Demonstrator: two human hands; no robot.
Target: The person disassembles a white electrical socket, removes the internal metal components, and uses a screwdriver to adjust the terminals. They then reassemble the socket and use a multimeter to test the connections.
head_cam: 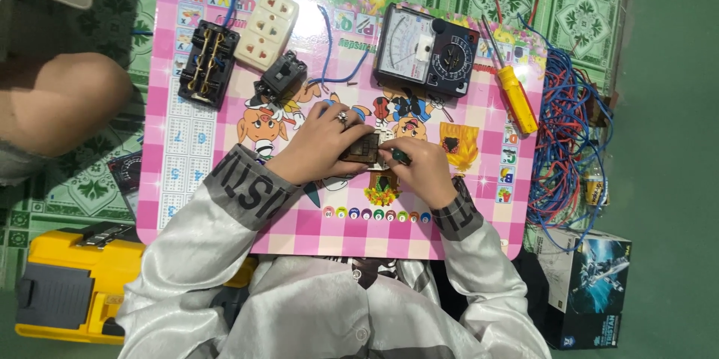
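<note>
My left hand [323, 143], with a ring on one finger, holds a small dark electrical part [361, 148] over the pink cartoon-printed table [225, 201]. My right hand [424, 170] grips a small dark-handled tool [398, 155] whose tip meets the part. Both hands work close together at the table's middle. Grey cuffs and white sleeves cover my wrists.
On the table lie a black analog multimeter [427, 55], a yellow screwdriver [518, 97], a cream multi-socket [267, 28], a black open socket base [207, 63], a small black switch [281, 76] and blue wire [329, 52]. Tangled blue and red wires [569, 134] lie right; a yellow toolbox [71, 284] left; a printed box [592, 288] right.
</note>
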